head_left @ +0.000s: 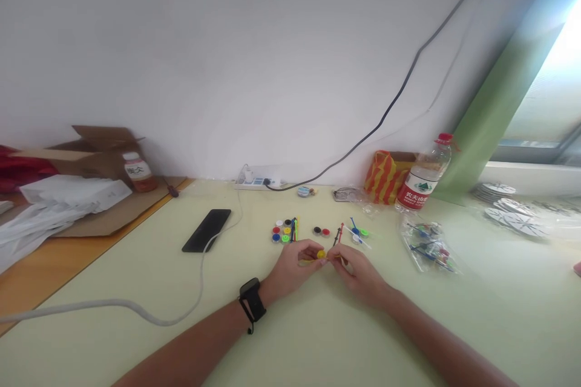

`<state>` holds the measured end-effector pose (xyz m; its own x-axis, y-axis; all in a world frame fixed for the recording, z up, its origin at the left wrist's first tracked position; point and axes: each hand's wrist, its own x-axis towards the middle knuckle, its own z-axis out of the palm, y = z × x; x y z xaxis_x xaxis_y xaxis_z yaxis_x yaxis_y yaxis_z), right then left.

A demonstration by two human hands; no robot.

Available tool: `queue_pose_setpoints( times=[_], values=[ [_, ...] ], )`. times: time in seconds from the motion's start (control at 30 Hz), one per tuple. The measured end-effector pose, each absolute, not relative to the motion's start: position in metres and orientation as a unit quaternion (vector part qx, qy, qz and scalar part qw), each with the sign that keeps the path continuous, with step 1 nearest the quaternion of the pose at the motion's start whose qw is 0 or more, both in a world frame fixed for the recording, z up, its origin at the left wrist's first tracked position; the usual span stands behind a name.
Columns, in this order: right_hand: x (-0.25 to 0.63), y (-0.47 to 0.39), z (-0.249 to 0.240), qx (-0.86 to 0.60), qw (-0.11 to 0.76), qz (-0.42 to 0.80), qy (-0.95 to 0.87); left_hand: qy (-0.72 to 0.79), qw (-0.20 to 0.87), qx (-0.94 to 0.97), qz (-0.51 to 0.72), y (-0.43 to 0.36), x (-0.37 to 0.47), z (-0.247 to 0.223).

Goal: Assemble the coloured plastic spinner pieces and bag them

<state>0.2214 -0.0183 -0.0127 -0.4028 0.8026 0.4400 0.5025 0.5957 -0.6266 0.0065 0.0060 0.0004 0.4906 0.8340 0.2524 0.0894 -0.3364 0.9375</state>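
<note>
bright daylight comes in from the window at the right, blown out to white glare with a hazy bloom over that end of the desk; shadows are faint, the wide lens bends the edges, and small things look soft and blurry

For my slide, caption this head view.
Both hands, left hand and right hand, pinch a small yellow piece above the table.
</note>
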Motion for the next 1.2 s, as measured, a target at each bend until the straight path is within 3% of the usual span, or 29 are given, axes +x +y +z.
queue_pose_setpoints(
  times=[0.67,1.0,1.2],
  values=[
    [0.226,-0.022,-0.002,-0.449,0.308,0.240,-0.804,0.321,0.412,0.764,0.380,0.005,0.004,0.004],
    [0.231,-0.018,-0.005,-0.446,0.324,0.259,-0.793,0.281,0.481,0.736,0.384,0.000,0.005,0.006],
    [0.233,-0.015,-0.011,-0.442,0.387,0.229,-0.777,0.278,0.536,0.700,0.381,0.003,0.004,0.003]
  ],
)
